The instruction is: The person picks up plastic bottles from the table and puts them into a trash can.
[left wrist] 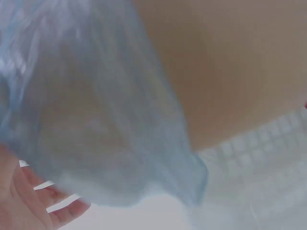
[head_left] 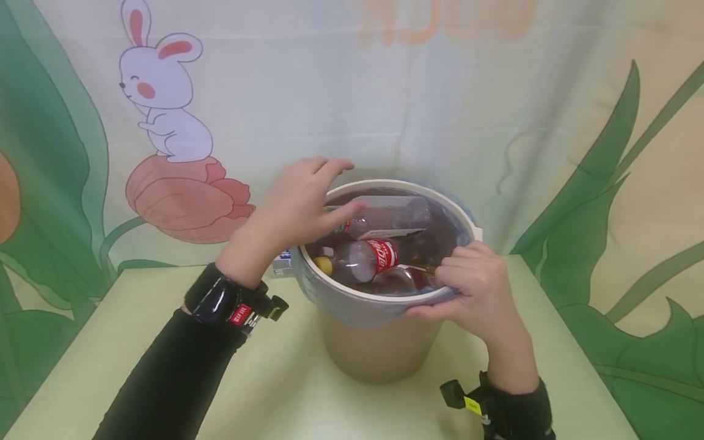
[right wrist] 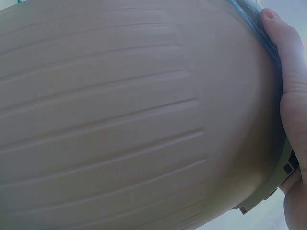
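Note:
A beige trash bin stands on the table, lined with a translucent bluish bag folded outward under a cream ring. Inside lie a bottle with a red label, a clear plastic bottle and other, partly hidden items. My right hand grips the ring at the right front, fingers over the top and thumb along the outside. In the right wrist view, the thumb lies against the bag's edge. At the left of the opening, my left hand has its fingers apart, holding nothing.
A small white and blue box stands behind the bin's left side, partly covered. The pale table extends around the bin. A printed cloth hangs close behind. The left wrist view catches a white lattice-like surface.

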Action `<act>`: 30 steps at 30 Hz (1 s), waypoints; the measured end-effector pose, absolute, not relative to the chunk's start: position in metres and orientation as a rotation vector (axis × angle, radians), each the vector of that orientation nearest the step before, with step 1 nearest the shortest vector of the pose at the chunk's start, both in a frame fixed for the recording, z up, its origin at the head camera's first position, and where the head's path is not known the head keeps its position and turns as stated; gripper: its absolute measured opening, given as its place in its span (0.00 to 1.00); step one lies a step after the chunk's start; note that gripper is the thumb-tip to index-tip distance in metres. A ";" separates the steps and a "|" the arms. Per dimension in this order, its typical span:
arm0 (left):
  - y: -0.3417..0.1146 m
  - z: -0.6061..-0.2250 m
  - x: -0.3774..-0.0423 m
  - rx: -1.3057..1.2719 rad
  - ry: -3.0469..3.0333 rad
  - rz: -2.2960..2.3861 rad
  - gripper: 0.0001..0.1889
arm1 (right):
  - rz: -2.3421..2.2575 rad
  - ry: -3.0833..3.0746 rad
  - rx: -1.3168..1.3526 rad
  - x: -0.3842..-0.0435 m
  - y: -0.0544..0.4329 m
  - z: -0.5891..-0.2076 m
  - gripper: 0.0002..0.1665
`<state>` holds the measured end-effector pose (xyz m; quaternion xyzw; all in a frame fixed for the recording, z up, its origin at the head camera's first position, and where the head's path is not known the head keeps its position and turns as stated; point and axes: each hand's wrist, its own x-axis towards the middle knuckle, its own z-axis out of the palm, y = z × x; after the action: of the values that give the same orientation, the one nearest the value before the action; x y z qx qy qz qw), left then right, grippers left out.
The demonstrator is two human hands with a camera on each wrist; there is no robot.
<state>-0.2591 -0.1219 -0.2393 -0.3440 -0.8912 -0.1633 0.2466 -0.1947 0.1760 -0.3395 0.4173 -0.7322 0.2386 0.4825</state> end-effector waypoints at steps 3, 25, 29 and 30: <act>-0.136 -0.242 -0.255 -0.848 -2.439 -0.480 0.34 | 0.582 -1.784 1.017 -0.195 0.177 -0.340 0.45; -0.245 -0.355 -0.280 -0.465 -2.593 -0.596 0.29 | 0.572 -1.786 0.993 -0.194 0.176 -0.341 0.46; -0.244 -0.377 -0.292 -0.454 -2.682 -0.509 0.31 | 0.570 -1.796 0.983 -0.193 0.175 -0.342 0.46; -0.243 -0.382 -0.295 -0.456 -2.703 -0.491 0.31 | 0.571 -1.800 0.983 -0.193 0.174 -0.342 0.46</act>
<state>-0.2949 -0.2428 -0.3818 -0.1611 -0.9552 -0.1736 0.1774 -0.1930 0.1741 -0.3418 0.4037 -0.7393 0.2345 0.4852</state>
